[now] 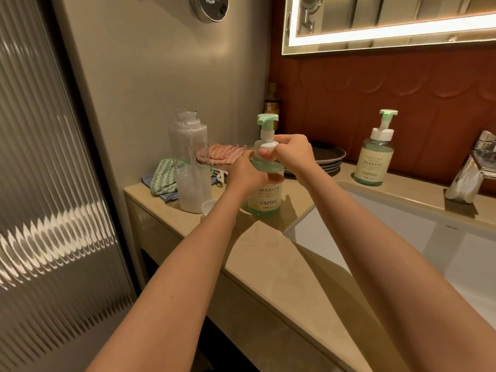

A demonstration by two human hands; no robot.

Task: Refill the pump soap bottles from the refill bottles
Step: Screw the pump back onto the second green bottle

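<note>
Bathroom vanity: beige stone tabletop [268, 253], white rectangular sink [402, 237] set in on the right, chrome tap [472, 170] behind it. Rust-red scalloped wall panel [375, 89] at back, lit mirror [389, 22] above, ribbed glass panel [53, 183] on the left.

Green-tinted clear pump soap bottle labelled YAPING [264, 194] stands upright on the tabletop left of the sink. Left hand [245, 173] wraps its shoulder, fingers closed around the body. Right hand [291, 154] is at the white pump collar, fingers pinching it; green pump head sticks up above both hands.

Tall clear uncapped refill bottle [192, 170] stands just left, cloudy liquid inside. Small white funnel [209, 206] sits at its base. Folded cloths [166, 178], green, blue and pink, lie behind it. Dark stacked plates [327, 157] in the corner. Second matching pump bottle [374, 157] stands behind the sink, well apart.
</note>
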